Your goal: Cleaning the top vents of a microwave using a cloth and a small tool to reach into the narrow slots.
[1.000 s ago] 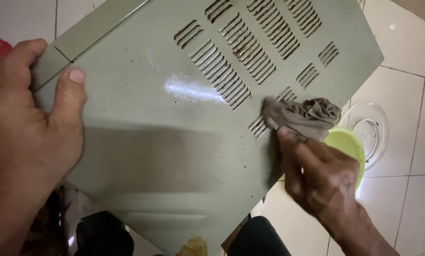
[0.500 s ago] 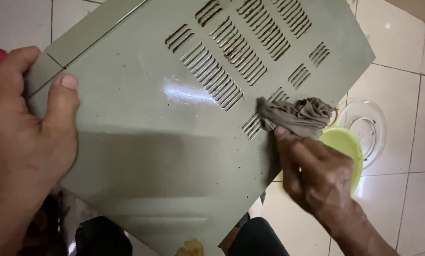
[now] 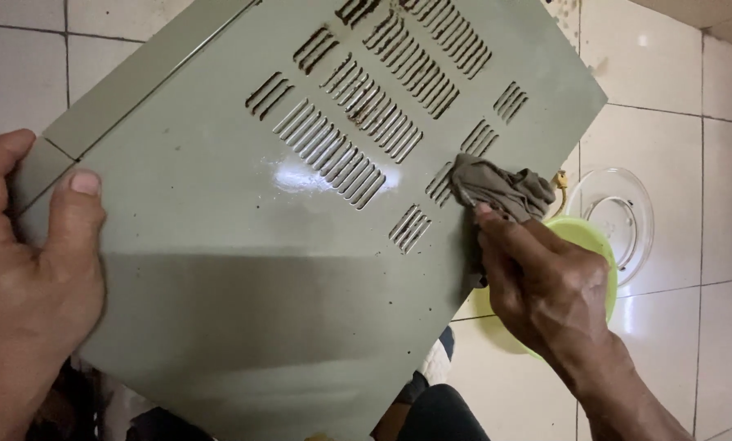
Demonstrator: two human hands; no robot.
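Note:
A large pale green metal panel (image 3: 243, 269) with rows of rusty vent slots fills most of the view, held tilted above the floor. My left hand (image 3: 31, 278) grips its left edge, thumb lying on the top face. My right hand (image 3: 546, 286) presses a crumpled grey-brown rag (image 3: 497, 188) against the panel's right edge, beside a small group of slots. A wet shine shows near the panel's middle.
Under my right hand a lime green plastic bowl (image 3: 599, 245) sits on the white tiled floor (image 3: 693, 82). A round clear glass plate (image 3: 619, 216) lies to its right. Dark clothing (image 3: 448, 416) shows at the bottom edge.
The panel has shifted slightly in the view and my left thumb has slid lower on it. The rag in my right hand stays at the right edge by the slots.

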